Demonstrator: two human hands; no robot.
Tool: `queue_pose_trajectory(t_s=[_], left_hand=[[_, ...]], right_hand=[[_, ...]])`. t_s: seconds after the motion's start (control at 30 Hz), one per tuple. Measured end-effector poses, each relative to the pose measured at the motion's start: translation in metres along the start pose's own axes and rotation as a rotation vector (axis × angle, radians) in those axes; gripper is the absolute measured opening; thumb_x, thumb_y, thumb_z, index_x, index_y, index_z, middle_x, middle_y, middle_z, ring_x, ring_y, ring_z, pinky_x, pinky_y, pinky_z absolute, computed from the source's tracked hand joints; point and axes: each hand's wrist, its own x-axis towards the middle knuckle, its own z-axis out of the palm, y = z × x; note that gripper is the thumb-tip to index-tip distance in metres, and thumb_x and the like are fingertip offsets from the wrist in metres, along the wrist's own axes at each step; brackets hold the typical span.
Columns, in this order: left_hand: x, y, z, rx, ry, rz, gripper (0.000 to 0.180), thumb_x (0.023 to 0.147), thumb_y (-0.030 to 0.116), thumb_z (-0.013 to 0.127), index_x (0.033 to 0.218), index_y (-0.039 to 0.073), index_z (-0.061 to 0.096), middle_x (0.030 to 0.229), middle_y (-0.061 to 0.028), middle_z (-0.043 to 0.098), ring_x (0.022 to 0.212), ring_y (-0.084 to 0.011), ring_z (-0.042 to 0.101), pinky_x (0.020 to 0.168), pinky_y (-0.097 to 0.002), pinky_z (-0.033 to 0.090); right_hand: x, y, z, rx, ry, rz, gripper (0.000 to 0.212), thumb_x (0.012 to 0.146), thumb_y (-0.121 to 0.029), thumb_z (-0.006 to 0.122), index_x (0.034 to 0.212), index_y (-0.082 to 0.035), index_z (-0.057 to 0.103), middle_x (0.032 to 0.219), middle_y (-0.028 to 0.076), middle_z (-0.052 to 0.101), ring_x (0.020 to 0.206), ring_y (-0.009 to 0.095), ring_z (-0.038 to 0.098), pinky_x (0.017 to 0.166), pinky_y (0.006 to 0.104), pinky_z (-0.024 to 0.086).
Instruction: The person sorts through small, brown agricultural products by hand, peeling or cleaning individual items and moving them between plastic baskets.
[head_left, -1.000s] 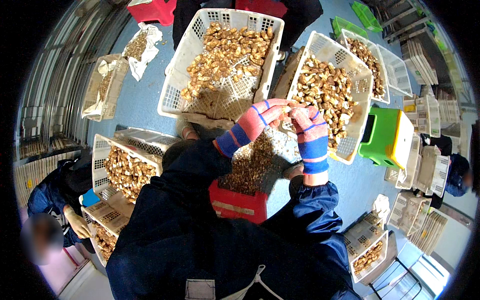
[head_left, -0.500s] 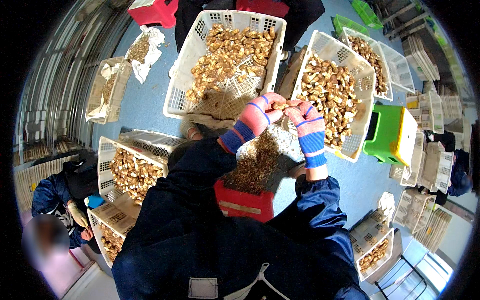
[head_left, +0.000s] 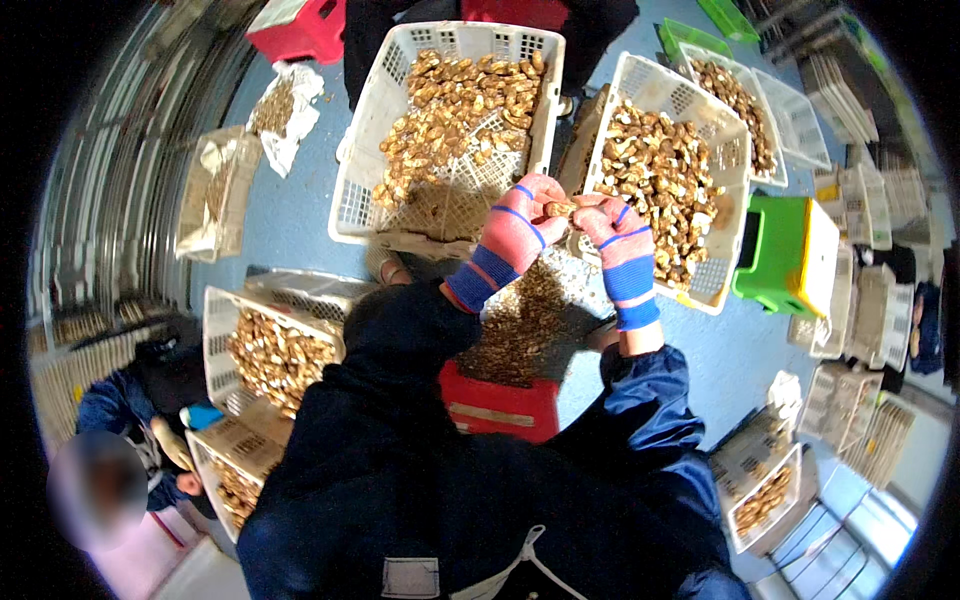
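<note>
Both my hands wear pink gloves with blue stripes and blue cuffs, and they meet over the gap between two crates. My left hand (head_left: 514, 228) pinches a small brown-and-white mushroom (head_left: 560, 209) between thumb and fingers. The fingers of my right hand (head_left: 618, 236) are closed at the mushroom's other end; whether they also hold a small tool is hidden. Ahead to the left, a white crate (head_left: 345, 205) has brown mushrooms (head_left: 460, 110) spread over part of its slatted bottom. The white crate (head_left: 735, 190) to the right is filled with mushrooms (head_left: 655, 180).
Brown scraps (head_left: 525, 320) lie below my hands, by a red stool (head_left: 500, 405). A green-and-yellow stool (head_left: 775, 255) stands to the right. More mushroom crates (head_left: 215, 350) flank me at left, beside a co-worker (head_left: 120, 410). Someone in dark clothing (head_left: 600, 35) is beyond the crates.
My hands stay together around the mushroom, which shows a little more between the fingers. The whole view has shifted slightly.
</note>
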Motion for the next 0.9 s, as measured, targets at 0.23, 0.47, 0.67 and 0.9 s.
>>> queue_pose_trajectory(t_s=[0.23, 0.47, 0.67, 0.9], left_hand=[[-0.005, 0.017, 0.000, 0.225, -0.011, 0.171, 0.021, 0.070, -0.004, 0.056, 0.088, 0.006, 0.049, 0.082, -0.0029, 0.053, 0.072, -0.0105, 0.052, 0.062, -0.0245, 0.044], [-0.003, 0.022, 0.010, 0.515, 0.002, 0.466, 0.020, 0.066, -0.006, 0.059, 0.080, 0.005, 0.051, 0.080, -0.0068, 0.053, 0.074, -0.0195, 0.053, 0.068, -0.0266, 0.042], [-0.002, 0.027, 0.015, 0.571, -0.084, 0.621, 0.017, 0.068, -0.005, 0.057, 0.079, 0.006, 0.051, 0.081, -0.0098, 0.053, 0.077, -0.0256, 0.054, 0.069, -0.0304, 0.044], [-0.003, 0.017, 0.010, 0.565, -0.014, 0.629, 0.016, 0.069, -0.002, 0.058, 0.081, 0.006, 0.052, 0.081, -0.0085, 0.053, 0.073, -0.0228, 0.053, 0.064, -0.0288, 0.043]], right_hand=[[0.011, 0.011, -0.014, 0.121, -0.173, -0.011, 0.021, 0.080, -0.015, 0.058, 0.092, 0.003, 0.058, 0.079, 0.009, 0.062, 0.071, 0.013, 0.060, 0.064, 0.0226, 0.048], [0.006, 0.018, -0.024, 0.359, -0.115, 0.033, 0.023, 0.078, -0.017, 0.060, 0.091, 0.003, 0.058, 0.077, 0.006, 0.062, 0.068, 0.010, 0.058, 0.061, 0.0208, 0.046], [0.000, 0.004, -0.030, 0.328, -0.119, 0.103, 0.021, 0.079, -0.015, 0.059, 0.089, 0.004, 0.059, 0.077, 0.008, 0.062, 0.069, 0.012, 0.059, 0.062, 0.0224, 0.047], [-0.004, 0.000, -0.025, 0.175, -0.088, 0.105, 0.016, 0.077, -0.013, 0.060, 0.085, 0.001, 0.059, 0.075, 0.007, 0.062, 0.066, 0.012, 0.060, 0.063, 0.0215, 0.047]])
